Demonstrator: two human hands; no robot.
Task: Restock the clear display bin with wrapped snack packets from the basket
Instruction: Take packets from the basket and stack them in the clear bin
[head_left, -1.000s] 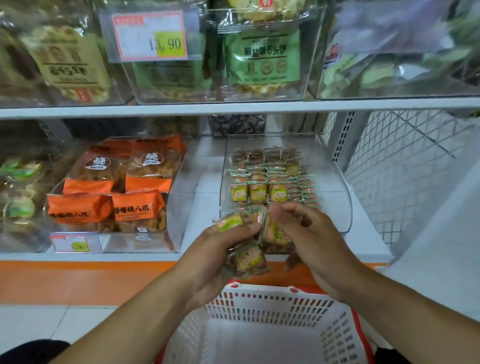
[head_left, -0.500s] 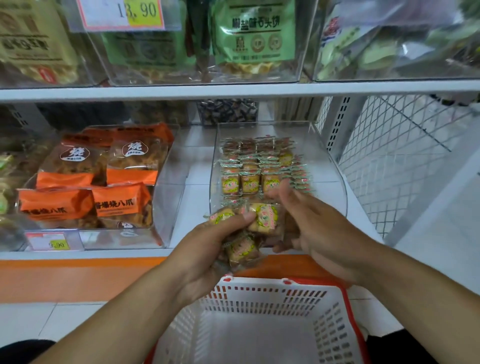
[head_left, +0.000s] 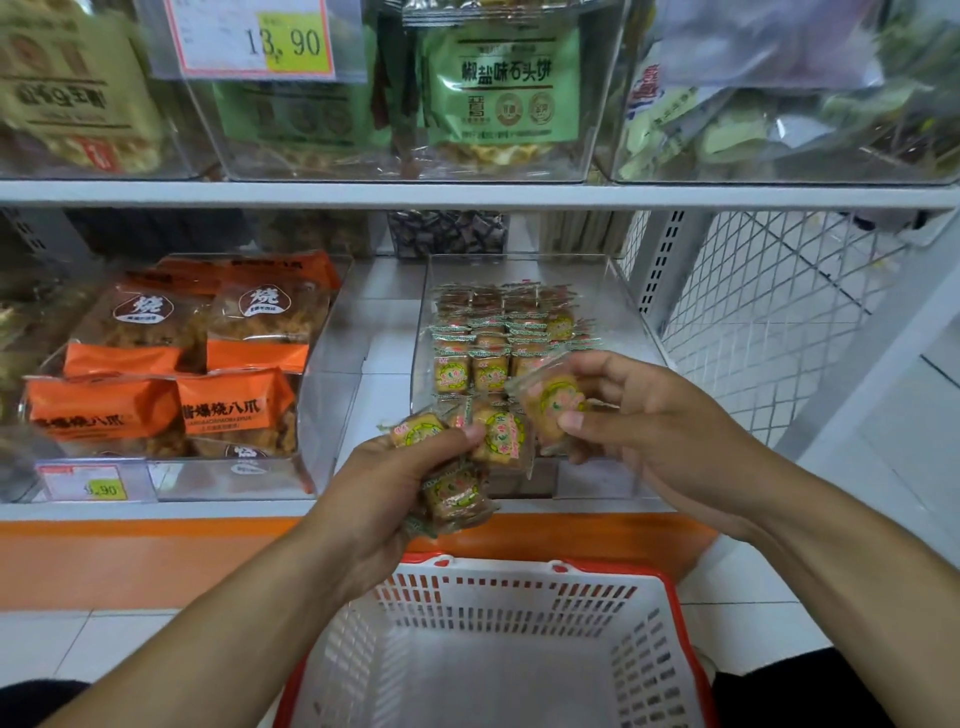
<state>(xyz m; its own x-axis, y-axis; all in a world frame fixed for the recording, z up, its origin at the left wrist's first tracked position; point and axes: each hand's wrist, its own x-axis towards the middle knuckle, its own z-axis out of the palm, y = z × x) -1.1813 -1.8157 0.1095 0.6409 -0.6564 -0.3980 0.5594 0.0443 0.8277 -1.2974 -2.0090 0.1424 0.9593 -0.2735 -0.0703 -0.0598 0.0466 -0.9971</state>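
Head view: right fingers (head_left: 582, 415) round packet (head_left: 550, 405).

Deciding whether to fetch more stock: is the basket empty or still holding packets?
Empty, as far as visible: the basket shows only bare white floor and walls; its nearest part is out of frame.

1. A shop's snack aisle: white shelves (head_left: 467, 195) carry clear display bins (head_left: 524, 291) of packaged snacks.
2. Price tags (head_left: 254, 39) reading 13.90 and 9.90 (head_left: 88, 483) front the bins.
3. A white shopping basket (head_left: 498, 639) stands below.
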